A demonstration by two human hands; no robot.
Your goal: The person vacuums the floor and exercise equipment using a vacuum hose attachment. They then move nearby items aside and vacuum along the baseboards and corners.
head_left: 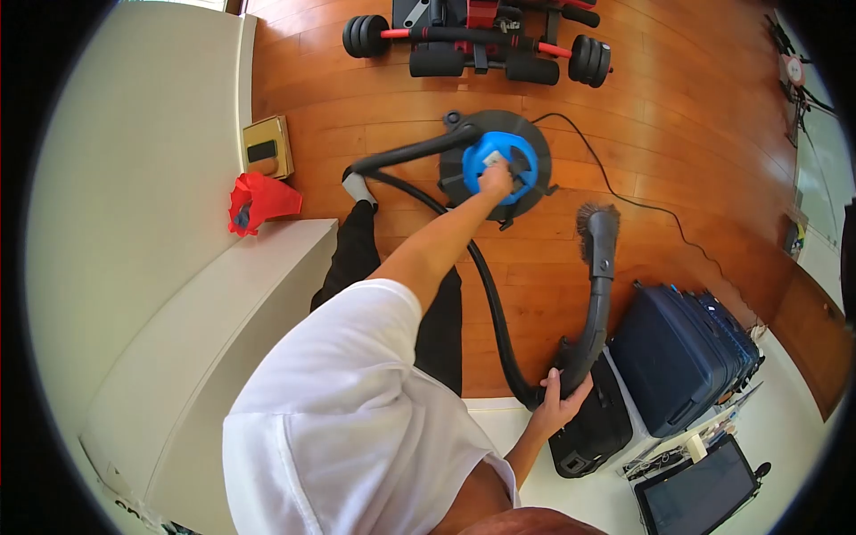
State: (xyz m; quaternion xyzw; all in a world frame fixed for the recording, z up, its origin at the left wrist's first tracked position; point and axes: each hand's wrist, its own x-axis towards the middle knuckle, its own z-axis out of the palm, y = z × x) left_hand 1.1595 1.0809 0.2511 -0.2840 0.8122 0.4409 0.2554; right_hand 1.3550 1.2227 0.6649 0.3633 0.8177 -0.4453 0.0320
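A canister vacuum cleaner (pixel 453 169) with a black body and a blue top stands on the wooden floor. My left hand (pixel 496 181) reaches down onto its blue top, fingers drawn together at the handle; their exact grip is partly hidden. From the canister a black hose (pixel 489 285) loops past my foot and runs back towards me. My right hand (pixel 560 403) is closed around the black vacuum wand (pixel 588 343) near the hose end. At the wand's far end, a round bristle brush head (pixel 599 227) is held up.
A weight bench with a barbell (pixel 481 37) stands ahead. A power cord (pixel 624 198) trails right across the floor. Dark suitcases (pixel 664 357) and a monitor (pixel 698 490) are at the right. By the left wall are a red bag (pixel 263 201) and a box (pixel 278 134).
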